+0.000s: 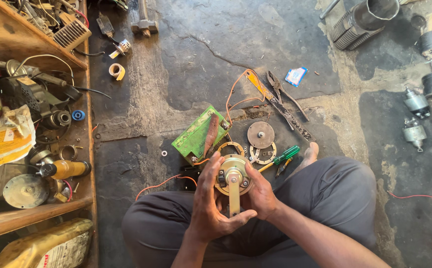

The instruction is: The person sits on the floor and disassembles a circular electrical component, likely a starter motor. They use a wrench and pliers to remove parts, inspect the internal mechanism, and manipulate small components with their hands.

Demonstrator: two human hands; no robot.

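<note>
I sit cross-legged on a dark stone floor and hold a round brass-coloured horn unit (233, 177) with a flat metal bracket over my lap. My left hand (210, 199) wraps its left side, thumb under the bracket. My right hand (260, 194) grips its right side. Just beyond lie a green battery (196, 135) with a brown strip across it, a round metal disc (260, 134), two ring parts (264, 153), and a green-handled screwdriver (281, 158). Orange wires (236, 97) run from the battery.
Pliers (281, 92) and a long metal bar (285, 111) lie farther out. Wooden shelves (47, 208) on the left hold parts, a yellow bottle and a tape roll. Starter motors (415, 119) and a finned cylinder (365, 20) sit at the right.
</note>
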